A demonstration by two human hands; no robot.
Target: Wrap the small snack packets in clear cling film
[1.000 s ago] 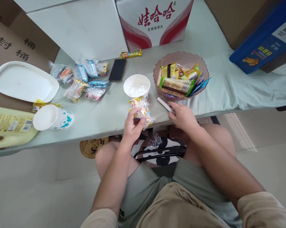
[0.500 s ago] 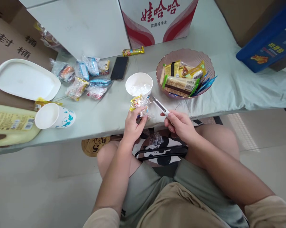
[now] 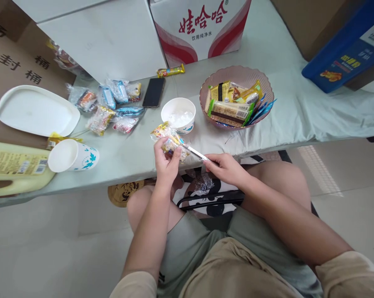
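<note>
My left hand [image 3: 166, 159] is closed on a clear-wrapped snack packet [image 3: 164, 133] with yellow and coloured print, just in front of a white paper cup [image 3: 187, 115]. In my right hand [image 3: 225, 167] is a slim white utility knife [image 3: 197, 153], its tip pointing left and touching or very near the packet's wrapping. Crumpled clear plastic lies inside that cup. Another clear wrapper [image 3: 203, 183] lies below the table edge, between my knees. My left fingers cover part of the packet.
A pink glass bowl [image 3: 216, 74] of wrapped snacks stands right of the cup. Several wrapped packets [image 3: 100, 120] and a phone [image 3: 153, 92] lie to the left. A second paper cup [image 3: 81, 155], a white tray [image 3: 34, 109] and a yellow jug [image 3: 17, 165] stand farther left. Boxes [image 3: 202, 29] line the back.
The right hand has brought the knife left and down, so its tip now meets the packet. My left hand has shifted slightly left and tilted the packet.
</note>
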